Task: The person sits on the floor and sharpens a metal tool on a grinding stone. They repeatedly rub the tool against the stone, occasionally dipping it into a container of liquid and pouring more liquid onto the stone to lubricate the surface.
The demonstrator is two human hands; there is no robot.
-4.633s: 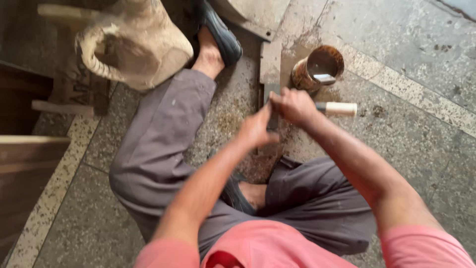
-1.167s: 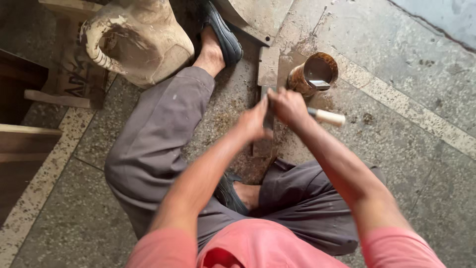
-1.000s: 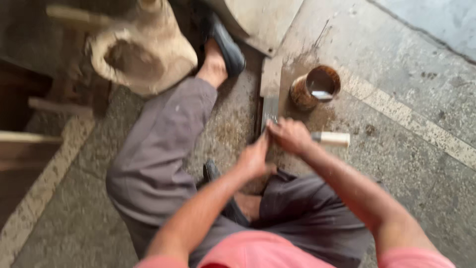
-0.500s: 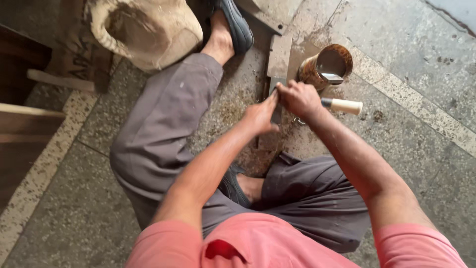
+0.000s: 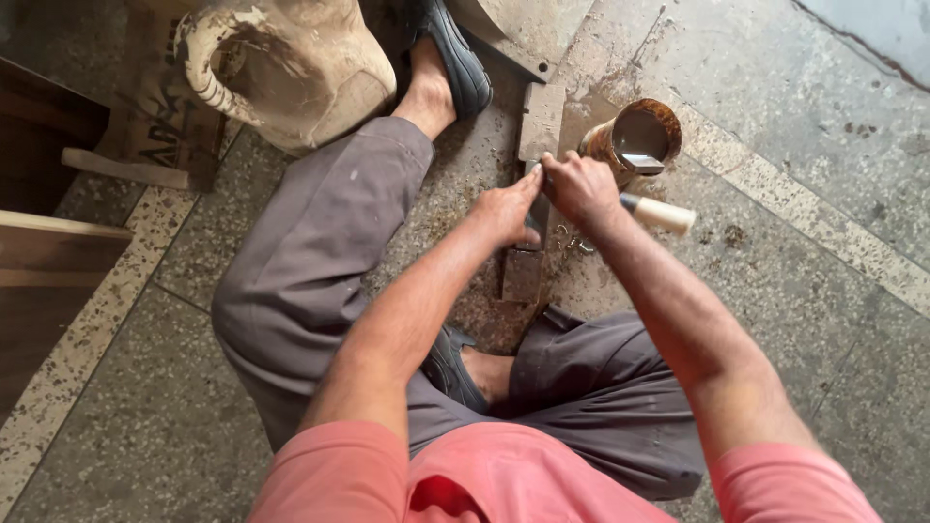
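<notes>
I sit on the floor with a long grey sharpening stone point(image 5: 539, 126) lying between my legs. My right hand point(image 5: 581, 186) grips a tool with a pale wooden handle point(image 5: 659, 213) that sticks out to the right; its blade end is hidden under my hands, down on the stone. My left hand point(image 5: 506, 208) presses its fingers on the blade end, beside the right hand. A rusty tin can point(image 5: 635, 140) with cloudy liquid stands just right of the stone, touching distance from my right hand.
A carved pale wooden piece point(image 5: 281, 58) stands at the top left on a sack. Dark wooden boards point(image 5: 48, 252) lie at the left edge. My foot in a black shoe point(image 5: 455, 53) rests by the stone's far end. Terrazzo floor surrounds everything.
Both hands have slid back and forth along the stone with the tool; the grip is the same. The camera has shifted slightly.
</notes>
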